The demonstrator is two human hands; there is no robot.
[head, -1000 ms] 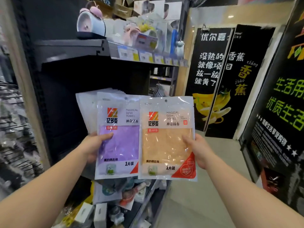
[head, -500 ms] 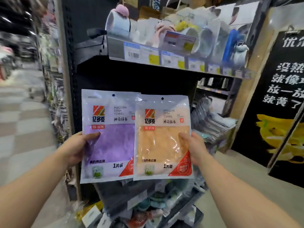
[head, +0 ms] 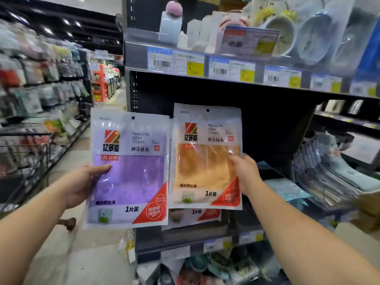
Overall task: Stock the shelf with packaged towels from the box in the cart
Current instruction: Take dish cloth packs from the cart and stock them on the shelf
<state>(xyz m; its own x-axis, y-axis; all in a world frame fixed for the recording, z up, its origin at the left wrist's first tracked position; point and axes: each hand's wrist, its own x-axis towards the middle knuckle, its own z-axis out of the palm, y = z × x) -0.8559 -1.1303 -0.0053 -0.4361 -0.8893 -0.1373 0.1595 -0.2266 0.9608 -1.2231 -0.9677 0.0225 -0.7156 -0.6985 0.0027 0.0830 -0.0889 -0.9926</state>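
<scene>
I hold two packaged towels up in front of the shelf, one in each hand. My left hand (head: 82, 183) grips the purple towel pack (head: 128, 171) by its left edge, thumb lying across the front. My right hand (head: 245, 173) grips the orange towel pack (head: 206, 159) by its right edge, thumb on the front as well. The two packs stand upright side by side, the orange one to the right, a little higher and slightly farther; whether their inner edges touch I cannot tell. Below the orange pack the bottom strip of a third pack (head: 197, 214) peeks out, just behind it; whether I hold it too or it lies on the shelf I cannot tell.

Beyond the packs is the dark middle shelf (head: 205, 241), with a stack of flat packaged goods (head: 329, 182) on its right part. The upper shelf (head: 226, 73) carries a row of five price labels that I can count along its front edge, and above them several clocks and white boxes, too blurred to count. Far left, a wire cart (head: 24, 161) stands in the aisle; the box is not to be made out in it.
</scene>
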